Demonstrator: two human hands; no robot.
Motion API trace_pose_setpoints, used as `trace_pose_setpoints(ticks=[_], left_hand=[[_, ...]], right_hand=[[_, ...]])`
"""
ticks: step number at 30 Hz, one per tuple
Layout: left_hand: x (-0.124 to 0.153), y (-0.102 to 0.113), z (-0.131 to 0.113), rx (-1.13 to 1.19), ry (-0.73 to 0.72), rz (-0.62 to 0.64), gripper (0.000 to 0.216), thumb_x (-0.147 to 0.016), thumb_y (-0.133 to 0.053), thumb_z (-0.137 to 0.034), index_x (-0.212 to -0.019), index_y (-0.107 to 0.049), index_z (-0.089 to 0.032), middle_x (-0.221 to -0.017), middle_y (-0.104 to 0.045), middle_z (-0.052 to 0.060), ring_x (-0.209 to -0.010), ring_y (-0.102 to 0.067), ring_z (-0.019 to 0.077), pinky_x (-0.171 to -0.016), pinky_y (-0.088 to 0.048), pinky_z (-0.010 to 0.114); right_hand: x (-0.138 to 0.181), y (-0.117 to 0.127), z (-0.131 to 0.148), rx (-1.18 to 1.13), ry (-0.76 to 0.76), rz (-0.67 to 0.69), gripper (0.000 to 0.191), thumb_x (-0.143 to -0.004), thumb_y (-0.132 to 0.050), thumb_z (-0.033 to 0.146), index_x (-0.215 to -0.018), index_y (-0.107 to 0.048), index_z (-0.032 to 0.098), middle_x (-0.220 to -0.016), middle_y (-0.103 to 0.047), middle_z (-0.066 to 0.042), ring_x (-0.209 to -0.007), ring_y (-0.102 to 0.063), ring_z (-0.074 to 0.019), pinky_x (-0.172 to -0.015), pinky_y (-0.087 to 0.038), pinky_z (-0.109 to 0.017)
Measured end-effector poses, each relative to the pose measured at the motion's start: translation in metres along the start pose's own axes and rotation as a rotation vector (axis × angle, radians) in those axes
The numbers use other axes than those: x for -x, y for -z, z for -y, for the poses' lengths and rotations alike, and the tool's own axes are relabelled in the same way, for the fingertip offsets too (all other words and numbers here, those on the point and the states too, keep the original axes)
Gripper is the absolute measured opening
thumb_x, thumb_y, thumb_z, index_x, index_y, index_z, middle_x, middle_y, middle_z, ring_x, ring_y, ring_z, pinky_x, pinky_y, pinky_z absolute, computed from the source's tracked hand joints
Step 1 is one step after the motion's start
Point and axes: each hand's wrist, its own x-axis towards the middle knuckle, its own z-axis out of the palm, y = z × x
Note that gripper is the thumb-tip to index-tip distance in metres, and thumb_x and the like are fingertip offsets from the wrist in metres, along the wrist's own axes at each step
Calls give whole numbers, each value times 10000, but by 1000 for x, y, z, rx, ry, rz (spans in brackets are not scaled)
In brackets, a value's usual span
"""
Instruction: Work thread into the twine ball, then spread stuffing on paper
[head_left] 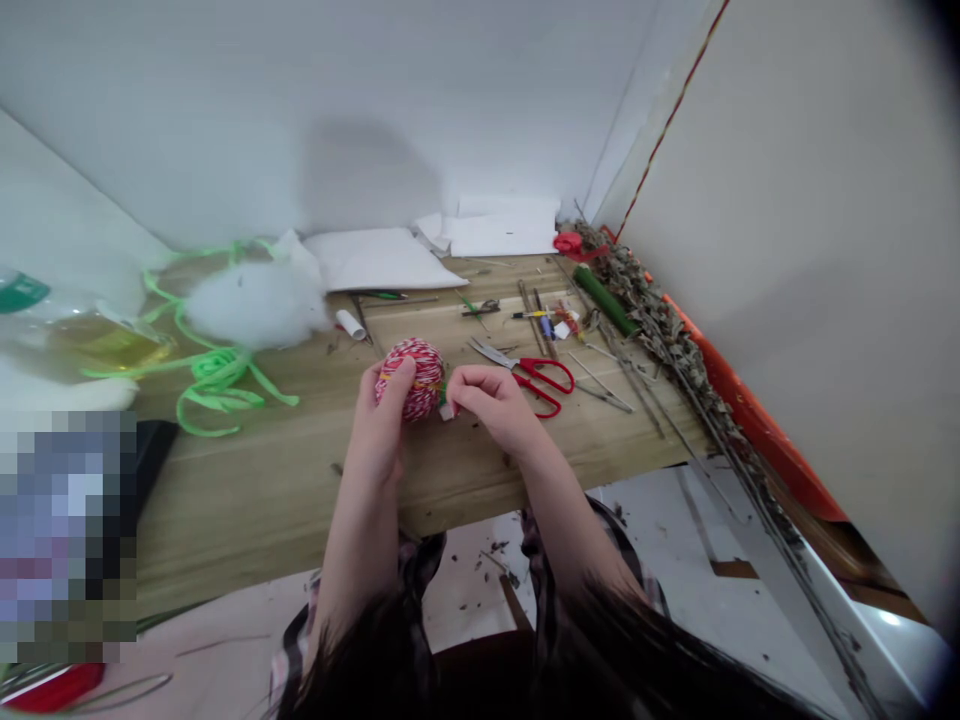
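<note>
A ball of red-and-white yarn [421, 372] is gripped in my left hand [385, 415], with the thumb pressed across its front. A thin yellow band crosses the ball. My right hand [491, 405] is beside the ball's right side, its thumb and forefinger pinched together. Between the hands are a bit of green and a small white tag [448, 411]; whether the right fingers grip either one I cannot make out. Red-handled scissors [536, 375] lie partly opened just beyond my right hand.
At left are green ribbon [217, 380], white stuffing [255, 303] and a bottle of yellow liquid [112, 345]. White sheets [382, 258] lie at the back. A green roll [606, 300], dry stems and leaves [675, 365] line the right edge, by an orange strip [757, 430].
</note>
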Motion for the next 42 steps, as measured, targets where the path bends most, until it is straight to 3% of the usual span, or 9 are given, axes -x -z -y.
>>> trace_pose_setpoints(ticks=[9,16,25,32,42], left_hand=[[-1,1,2,56,57,72,568,-690,-757,-607,-1036,-669,-165,-992,-739,74,-1006,-693,238,-823,-559,297],[3,-3,-5,135,100,115,474,-749,-730,-576,-994,-712,-171,-956,-759,62,-1058,-697,257,-881,-587,318],[8,-5,-18,229,247,119,474,-897,-498,-623,-1024,-704,-215,-971,-752,66,-1042,-700,277,-857,-609,403],[8,-5,-18,248,211,165,495,-900,-479,-633,-1055,-688,-212,-1032,-732,82,-1129,-662,294,-912,-587,425],[8,-5,-20,224,240,114,476,-943,-421,-578,-1110,-670,-209,-1039,-739,86,-1089,-682,280,-871,-604,429]], right_hand=[[-2,-1,-3,31,-1,-52,214,-749,-524,265,-548,-536,196,-563,-510,34,-564,-437,-100,-594,-377,-238],[-2,-1,-6,-24,15,-63,207,-747,-530,249,-549,-549,190,-542,-478,48,-553,-428,-93,-595,-373,-235],[-3,1,-8,34,-5,-55,203,-742,-511,240,-550,-551,188,-567,-539,27,-585,-480,-107,-610,-392,-237],[-3,1,-8,27,3,-54,210,-750,-516,229,-547,-552,189,-573,-540,28,-588,-479,-106,-632,-398,-239],[-4,2,-11,56,-7,-85,206,-732,-487,237,-530,-510,203,-532,-490,40,-547,-461,-106,-588,-388,-237]])
